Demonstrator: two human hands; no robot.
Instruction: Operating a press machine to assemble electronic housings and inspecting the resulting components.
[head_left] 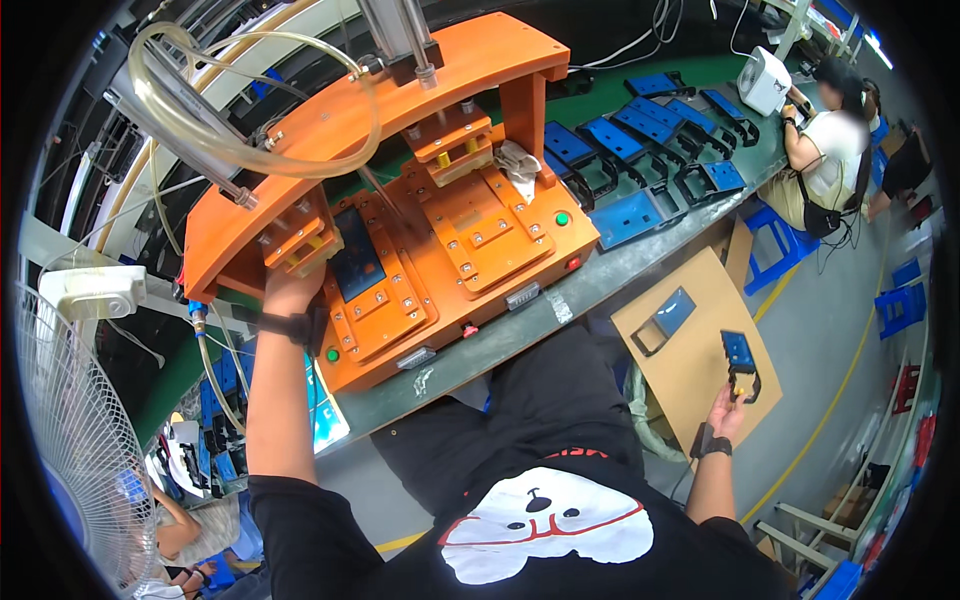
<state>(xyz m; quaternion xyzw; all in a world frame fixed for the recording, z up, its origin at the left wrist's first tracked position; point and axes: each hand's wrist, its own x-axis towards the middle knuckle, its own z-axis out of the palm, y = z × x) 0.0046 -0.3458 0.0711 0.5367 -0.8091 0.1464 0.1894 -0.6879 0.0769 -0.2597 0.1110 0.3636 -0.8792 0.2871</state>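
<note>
My left hand (292,288) reaches into the left side of an orange press (470,300), beneath its left pressing block (300,240). The block hides its fingers, so what they touch does not show. Beside it, a dark blue flat panel (357,255) lies in the left fixture. Out to the right, my right hand (727,415) is closed on the lower end of a black plastic frame with a blue film-covered face (738,352), held over a cardboard sheet (660,385). Something small and yellow shows at the fingertips. Another black frame with a blue panel (668,318) rests on the cardboard.
Several blue-faced black frames (640,130) cover the green bench right of the press. A crumpled white cloth (518,170) lies on the press. A person (830,140) sits beyond, near a white fan (764,80) and blue stool (780,245). A large fan (85,440) stands left.
</note>
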